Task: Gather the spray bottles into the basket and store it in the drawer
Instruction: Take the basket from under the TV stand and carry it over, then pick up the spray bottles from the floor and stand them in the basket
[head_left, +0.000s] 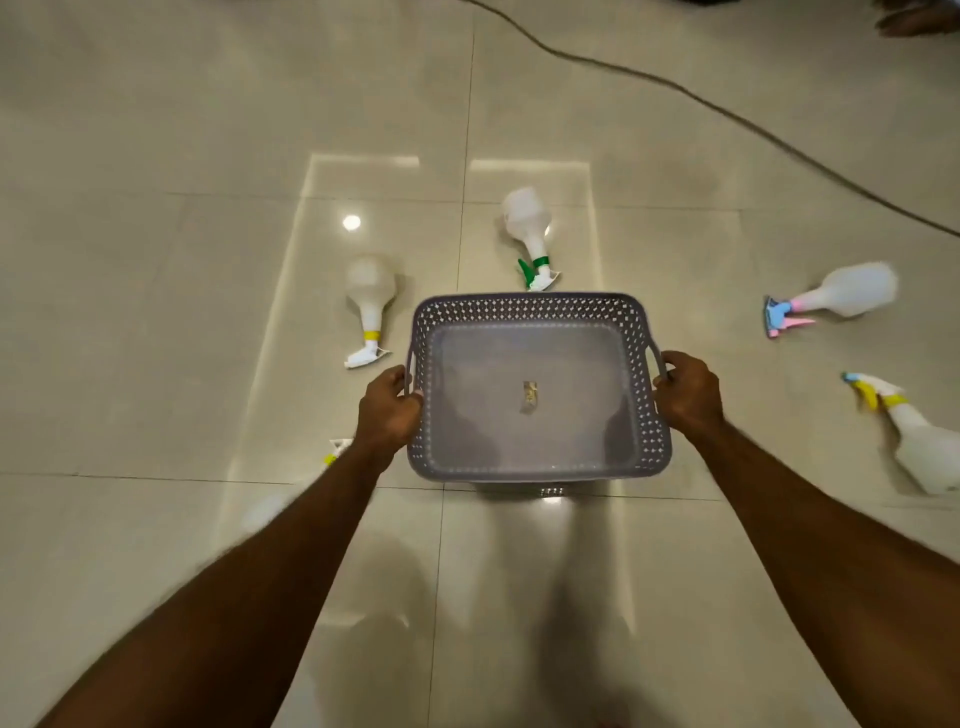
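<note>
left hand (387, 402): fingers curled round the basket's left handle, firm hold.
right hand (688, 392): same on the right handle, fingers wrapped round it.
basket (644, 415): grey, perforated walls, held level between both hands over the tiled floor (156, 312). Nothing in it but a small sticker on the bottom. Can't tell whether it touches the floor; the shadow under the near edge suggests it's just above.
half-hidden bottle (336, 451): only a white and yellow nozzle peeks out beside the left forearm.
yellow-trigger bottle (914, 441): lying on its side, near right, well apart from the basket.
pink-and-blue bottle (836, 299): lying down, farther right.
yellow-collar bottle (370, 306): lying just left of the basket's far corner.
green-trigger bottle (527, 223): lying just beyond the far rim.
cable (727, 117): runs across the far floor.
step: positioning the empty basket among the bottles; no bottle gathered yet.
next: likely set the basket down, free a hand, grab the closest bottle.
drawer: not in view.
</note>
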